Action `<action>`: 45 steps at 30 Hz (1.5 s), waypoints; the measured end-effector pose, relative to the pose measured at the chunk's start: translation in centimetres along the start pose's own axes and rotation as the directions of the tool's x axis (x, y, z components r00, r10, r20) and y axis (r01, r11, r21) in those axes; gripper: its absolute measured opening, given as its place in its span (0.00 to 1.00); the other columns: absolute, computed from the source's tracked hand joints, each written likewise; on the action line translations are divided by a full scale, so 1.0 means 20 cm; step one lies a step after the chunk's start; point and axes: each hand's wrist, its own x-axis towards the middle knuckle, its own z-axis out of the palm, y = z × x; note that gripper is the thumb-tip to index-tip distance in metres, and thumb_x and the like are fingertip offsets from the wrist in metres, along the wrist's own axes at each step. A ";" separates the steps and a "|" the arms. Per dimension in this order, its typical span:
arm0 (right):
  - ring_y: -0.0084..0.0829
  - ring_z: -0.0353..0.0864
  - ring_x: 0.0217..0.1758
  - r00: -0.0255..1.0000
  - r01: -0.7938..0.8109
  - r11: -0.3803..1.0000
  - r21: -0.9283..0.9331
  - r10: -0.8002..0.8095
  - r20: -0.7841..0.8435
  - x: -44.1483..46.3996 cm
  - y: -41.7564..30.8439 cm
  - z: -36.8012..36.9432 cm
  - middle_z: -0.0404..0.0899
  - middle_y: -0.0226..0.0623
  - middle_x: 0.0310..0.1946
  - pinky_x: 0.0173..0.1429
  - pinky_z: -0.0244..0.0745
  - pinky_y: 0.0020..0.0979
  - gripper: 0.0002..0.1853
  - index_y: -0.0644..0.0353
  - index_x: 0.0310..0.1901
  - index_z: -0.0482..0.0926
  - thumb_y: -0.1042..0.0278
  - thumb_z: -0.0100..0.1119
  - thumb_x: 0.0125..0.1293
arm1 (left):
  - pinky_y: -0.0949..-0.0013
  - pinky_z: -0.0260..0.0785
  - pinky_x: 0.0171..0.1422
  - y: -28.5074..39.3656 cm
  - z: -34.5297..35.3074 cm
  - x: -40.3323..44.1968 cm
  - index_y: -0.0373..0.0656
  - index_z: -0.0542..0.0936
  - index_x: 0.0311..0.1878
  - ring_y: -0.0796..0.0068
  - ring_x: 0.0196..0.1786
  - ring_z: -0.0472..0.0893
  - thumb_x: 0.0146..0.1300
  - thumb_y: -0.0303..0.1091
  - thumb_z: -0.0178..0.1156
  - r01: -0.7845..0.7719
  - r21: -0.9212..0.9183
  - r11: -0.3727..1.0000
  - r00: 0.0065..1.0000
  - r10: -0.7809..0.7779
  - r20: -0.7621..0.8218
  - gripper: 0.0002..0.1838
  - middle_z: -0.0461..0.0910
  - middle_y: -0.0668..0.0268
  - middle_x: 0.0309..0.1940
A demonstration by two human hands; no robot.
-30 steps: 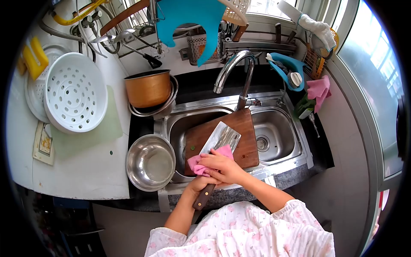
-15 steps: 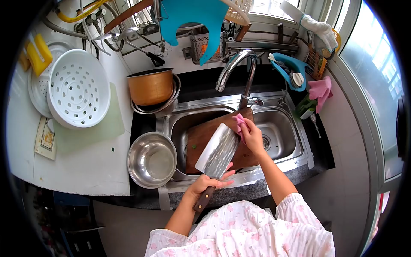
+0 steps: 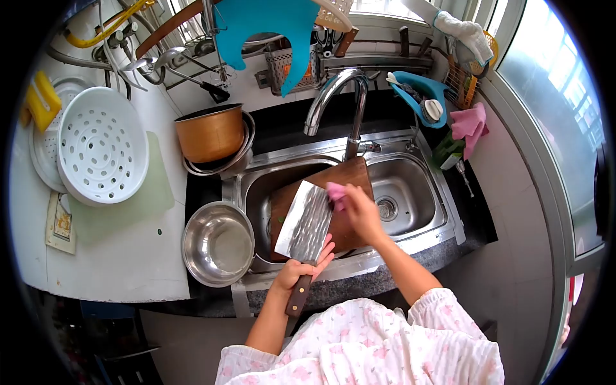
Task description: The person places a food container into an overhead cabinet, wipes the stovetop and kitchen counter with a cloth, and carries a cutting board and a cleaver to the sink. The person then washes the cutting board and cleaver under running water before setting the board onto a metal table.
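My left hand point(image 3: 297, 274) holds a cleaver point(image 3: 304, 224) near the base of its blade, and the dark wooden handle sticks out below the hand toward me. The broad blade points away, over a brown cutting board point(image 3: 353, 176) that lies across the left basin of the sink. Beside the upper right edge of the blade, my right hand point(image 3: 360, 212) is closed on a pink cloth point(image 3: 335, 194). The right hand is slightly blurred, and I cannot tell whether the cloth touches the blade.
A steel bowl point(image 3: 218, 245) stands left of the sink point(image 3: 407, 192), with an orange pot point(image 3: 210, 136) behind it. The faucet point(image 3: 355, 122) arches over the board. A white colander point(image 3: 102, 144) leans at the left. A blue holder point(image 3: 410, 83) sits at the back right.
The two hands were together on the cloth over the blade a second ago. The right hand has since moved off with the cloth to the blade's upper right. The view has shifted a little.
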 end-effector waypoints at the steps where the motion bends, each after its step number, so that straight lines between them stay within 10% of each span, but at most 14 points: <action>1: 0.44 0.77 0.43 0.999 0.047 0.995 -0.086 -0.049 -0.022 0.00 -0.02 -0.06 0.77 0.44 0.39 0.48 0.70 0.39 0.10 0.57 0.44 0.74 0.72 0.54 0.60 | 0.60 0.44 0.74 0.02 0.01 -0.03 0.36 0.51 0.67 0.59 0.71 0.51 0.35 0.08 0.38 -0.015 0.049 0.999 0.999 0.016 -0.030 0.46 0.51 0.57 0.69; 5: 0.43 0.73 0.44 0.943 0.331 0.803 -0.495 -0.302 0.141 -0.11 0.05 -0.08 0.74 0.41 0.39 0.48 0.66 0.39 0.10 0.60 0.41 0.74 0.71 0.53 0.57 | 0.63 0.47 0.73 0.07 -0.01 -0.10 0.37 0.51 0.68 0.63 0.71 0.53 0.36 0.08 0.39 -0.038 0.196 0.980 0.985 0.069 -0.156 0.46 0.52 0.59 0.68; 8: 0.43 0.73 0.43 0.962 0.264 0.767 -0.585 -0.164 0.220 -0.28 0.26 0.21 0.74 0.43 0.39 0.48 0.66 0.39 0.10 0.60 0.39 0.75 0.75 0.53 0.53 | 0.62 0.45 0.73 0.10 0.01 -0.13 0.38 0.51 0.68 0.63 0.71 0.52 0.36 0.08 0.39 -0.081 0.223 0.971 0.982 0.117 -0.151 0.46 0.52 0.59 0.69; 10: 0.40 0.75 0.42 0.943 -0.233 0.957 0.171 0.179 0.281 -0.39 0.36 0.57 0.75 0.44 0.40 0.48 0.68 0.37 0.11 0.62 0.43 0.74 0.73 0.52 0.57 | 0.58 0.43 0.73 0.13 0.04 -0.15 0.39 0.49 0.69 0.58 0.71 0.50 0.33 0.09 0.41 -0.128 0.226 0.966 0.979 0.159 -0.127 0.49 0.50 0.56 0.69; 17: 0.38 0.76 0.45 0.983 -0.182 0.899 0.398 0.152 0.105 -0.19 0.01 0.72 0.76 0.46 0.40 0.49 0.69 0.31 0.10 0.63 0.45 0.74 0.71 0.51 0.63 | 0.59 0.44 0.73 0.28 0.19 -0.29 0.38 0.49 0.68 0.58 0.72 0.50 0.33 0.10 0.42 -0.180 0.311 0.933 0.957 0.240 -0.164 0.48 0.49 0.54 0.69; 22: 0.43 0.72 0.47 0.978 0.095 0.974 -0.206 -0.129 -0.161 0.12 0.08 0.28 0.75 0.42 0.41 0.51 0.67 0.38 0.11 0.61 0.44 0.74 0.74 0.53 0.59 | 0.60 0.43 0.74 0.28 0.16 -0.31 0.40 0.48 0.69 0.59 0.72 0.48 0.36 0.10 0.42 -0.183 0.278 0.943 0.968 0.221 -0.114 0.48 0.48 0.56 0.70; 26: 0.41 0.73 0.45 0.964 0.129 0.680 -0.722 -0.257 -0.070 0.10 0.41 0.49 0.75 0.42 0.39 0.49 0.67 0.38 0.10 0.61 0.40 0.75 0.76 0.49 0.56 | 0.59 0.43 0.74 0.27 0.13 -0.29 0.41 0.48 0.69 0.58 0.72 0.49 0.36 0.09 0.41 -0.162 0.259 0.952 0.973 0.198 -0.118 0.48 0.48 0.56 0.70; 28: 0.36 0.76 0.42 0.995 -0.074 0.995 0.064 0.070 0.076 0.00 0.45 0.82 0.77 0.41 0.35 0.48 0.69 0.34 0.09 0.60 0.35 0.78 0.77 0.46 0.56 | 0.59 0.43 0.73 0.26 0.13 -0.30 0.41 0.47 0.69 0.58 0.72 0.48 0.35 0.09 0.41 -0.162 0.249 0.955 0.970 0.200 -0.134 0.49 0.48 0.56 0.70; 30: 0.35 0.80 0.41 0.839 -0.123 0.975 0.186 0.002 0.544 -0.12 0.26 0.94 0.80 0.44 0.38 0.47 0.72 0.30 0.12 0.62 0.37 0.79 0.80 0.45 0.56 | 0.58 0.44 0.73 0.26 0.14 -0.31 0.41 0.47 0.69 0.58 0.72 0.48 0.34 0.09 0.41 -0.169 0.268 0.948 0.967 0.212 -0.140 0.50 0.47 0.56 0.70; 33: 0.40 0.78 0.46 0.845 -0.374 0.862 0.342 0.165 0.508 -0.18 0.08 0.99 0.78 0.46 0.42 0.54 0.70 0.33 0.16 0.65 0.47 0.75 0.82 0.48 0.54 | 0.58 0.45 0.73 0.28 0.17 -0.35 0.41 0.47 0.69 0.57 0.72 0.48 0.35 0.09 0.42 -0.163 0.291 0.943 0.962 0.217 -0.163 0.49 0.47 0.55 0.70; 35: 0.44 0.76 0.47 0.947 -0.030 0.905 0.425 -0.111 0.301 -0.09 0.28 1.01 0.76 0.45 0.44 0.53 0.70 0.34 0.19 0.61 0.48 0.74 0.82 0.50 0.52 | 0.58 0.46 0.73 0.28 0.16 -0.38 0.40 0.47 0.69 0.56 0.72 0.49 0.35 0.09 0.42 -0.175 0.300 0.938 0.957 0.234 -0.173 0.48 0.47 0.54 0.69; 38: 0.40 0.76 0.40 0.951 0.308 0.947 -0.089 -0.310 -0.008 0.22 0.17 0.64 0.78 0.35 0.35 0.43 0.71 0.40 0.14 0.55 0.40 0.77 0.79 0.50 0.52 | 0.58 0.46 0.73 0.29 0.17 -0.40 0.40 0.47 0.69 0.56 0.71 0.50 0.35 0.09 0.42 -0.204 0.271 0.941 0.943 0.264 -0.205 0.49 0.48 0.54 0.69; 41: 0.39 0.70 0.48 0.984 0.154 0.790 -0.593 -0.178 0.018 0.28 0.37 0.61 0.73 0.39 0.42 0.48 0.64 0.39 0.10 0.59 0.41 0.73 0.72 0.48 0.57 | 0.57 0.46 0.73 0.29 0.17 -0.40 0.41 0.47 0.69 0.55 0.71 0.51 0.35 0.09 0.42 -0.221 0.258 0.941 0.929 0.283 -0.237 0.49 0.49 0.54 0.69; 45: 0.39 0.66 0.53 0.908 0.281 0.616 -0.736 -0.419 -0.004 0.04 0.65 1.21 0.70 0.42 0.47 0.58 0.60 0.37 0.15 0.64 0.45 0.71 0.62 0.44 0.64 | 0.57 0.45 0.73 0.28 0.19 -0.38 0.41 0.47 0.69 0.55 0.71 0.52 0.35 0.09 0.43 -0.226 0.276 0.934 0.915 0.301 -0.269 0.50 0.49 0.54 0.69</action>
